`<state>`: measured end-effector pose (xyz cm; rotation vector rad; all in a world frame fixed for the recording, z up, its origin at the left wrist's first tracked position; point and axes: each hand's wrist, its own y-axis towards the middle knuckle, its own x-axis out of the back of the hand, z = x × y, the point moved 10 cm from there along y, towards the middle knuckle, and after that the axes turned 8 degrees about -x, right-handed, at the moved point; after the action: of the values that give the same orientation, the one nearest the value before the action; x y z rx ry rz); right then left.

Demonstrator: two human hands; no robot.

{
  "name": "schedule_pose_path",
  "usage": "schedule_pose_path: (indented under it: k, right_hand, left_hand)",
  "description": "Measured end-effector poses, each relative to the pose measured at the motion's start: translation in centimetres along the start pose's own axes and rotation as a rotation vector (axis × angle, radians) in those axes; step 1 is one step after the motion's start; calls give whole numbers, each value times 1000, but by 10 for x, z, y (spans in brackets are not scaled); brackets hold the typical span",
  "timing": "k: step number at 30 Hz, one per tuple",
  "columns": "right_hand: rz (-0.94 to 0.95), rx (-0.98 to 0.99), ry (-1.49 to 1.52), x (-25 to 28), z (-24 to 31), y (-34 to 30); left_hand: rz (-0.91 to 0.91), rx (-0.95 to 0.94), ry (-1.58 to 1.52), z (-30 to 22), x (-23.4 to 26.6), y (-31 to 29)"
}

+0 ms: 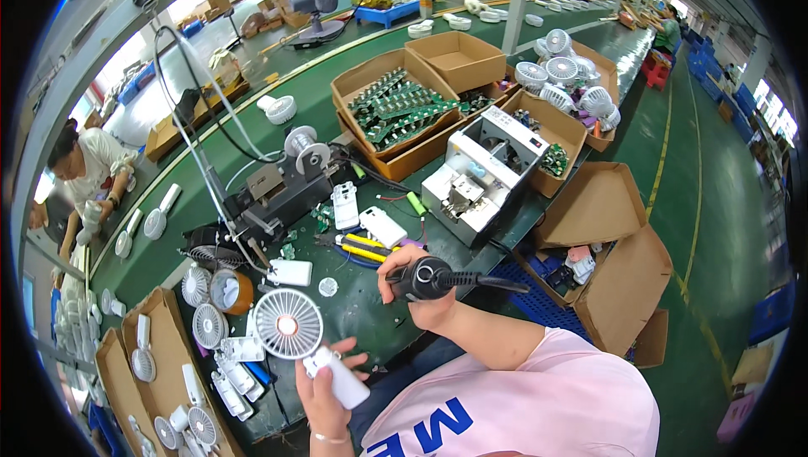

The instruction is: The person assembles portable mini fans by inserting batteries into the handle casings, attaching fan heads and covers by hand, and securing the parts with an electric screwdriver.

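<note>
My left hand (318,402) is wrapped round the white handle of a small handheld fan (289,323), low in the picture. The fan's round grille faces up. My right hand (432,312) grips a black corded electric screwdriver (423,278), seen mostly from its cable end, so its tip is hidden. Just beyond that hand lie yellow-handled pliers (364,247) and a white fan casing (383,226). Another white casing (290,272) and a loose round grille (328,287) rest between the held fan and the tools.
A wire spool (306,151) stands on a dark fixture at left. Beyond are a white machine (484,172) and a carton of green circuit boards (396,78). Fan heads fill a carton (608,78) farther right. Finished fans lie in a cardboard tray (172,348). A co-worker (91,162) sits at far left.
</note>
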<state>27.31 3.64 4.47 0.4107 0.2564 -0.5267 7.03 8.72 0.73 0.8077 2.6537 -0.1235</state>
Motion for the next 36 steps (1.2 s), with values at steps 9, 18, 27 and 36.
schedule_pose_path:
  k: [9,18,27,36]
  right_hand:
    - [-72,96,28,9,15,10]
    - [-60,119,-15,-4,18,14]
    - [-64,96,5,-3,19,16]
    - [-112,136,2,2,24,15]
  left_hand:
    - [121,-4,-263,15,-24,5]
    - [68,40,-173,13,-8,-2]
    - [45,226,-511,29,-20,-10]
    - [131,174,-668,41,-22,-5]
